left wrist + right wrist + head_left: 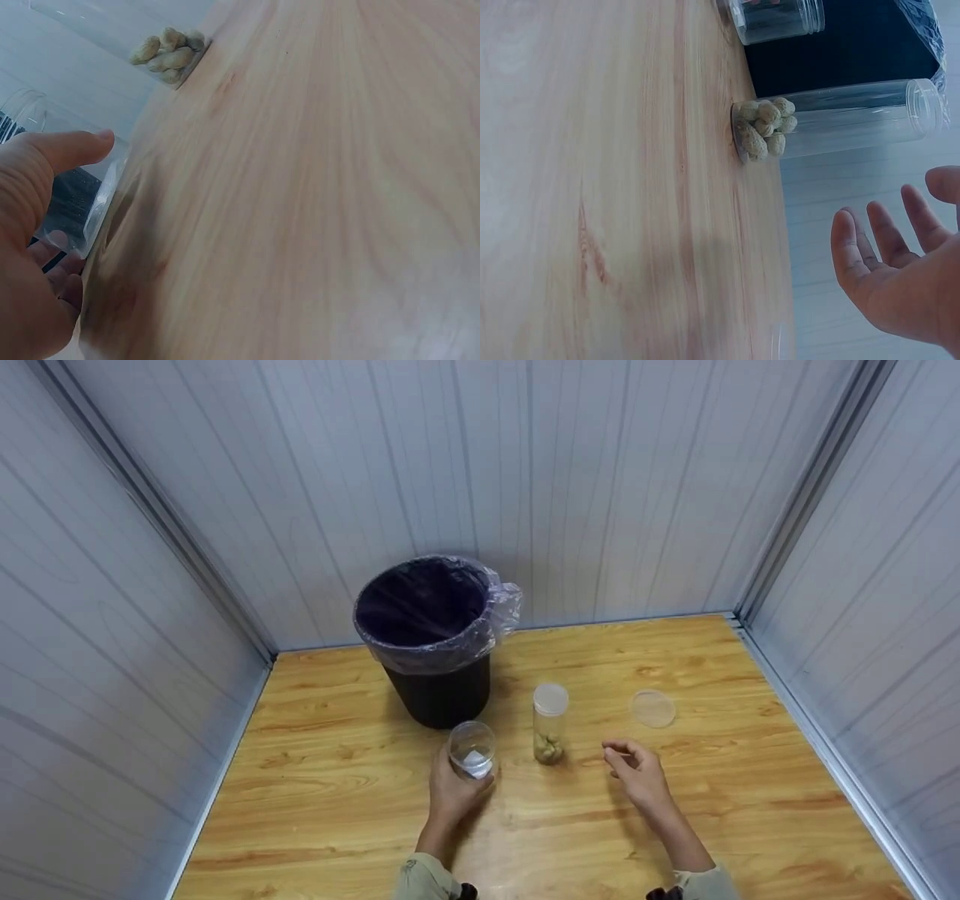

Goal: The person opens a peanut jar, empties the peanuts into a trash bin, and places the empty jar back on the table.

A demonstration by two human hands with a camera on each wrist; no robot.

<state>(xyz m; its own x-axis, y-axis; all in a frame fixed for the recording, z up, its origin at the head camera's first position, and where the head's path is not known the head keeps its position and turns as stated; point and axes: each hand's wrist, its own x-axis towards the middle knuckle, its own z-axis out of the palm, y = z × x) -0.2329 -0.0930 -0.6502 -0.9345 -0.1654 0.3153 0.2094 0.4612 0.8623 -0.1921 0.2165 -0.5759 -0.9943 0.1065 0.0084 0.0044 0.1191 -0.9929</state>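
Head view: left hand gripping short clear jar, just in front of bag-lined black bin. Right hand empty, fingers loosely bent, near clear round lid on wood-grain tabletop. Tall clear jar upright between hands, peanuts at bottom.

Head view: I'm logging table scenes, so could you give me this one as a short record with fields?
Left hand: grips short jar
Right hand: holds nothing visible, right of tall jar
Tall jar: upright on table, peanuts at bottom
Lid: flat on table beyond right hand
Bin: black, bag-lined, beyond short jar
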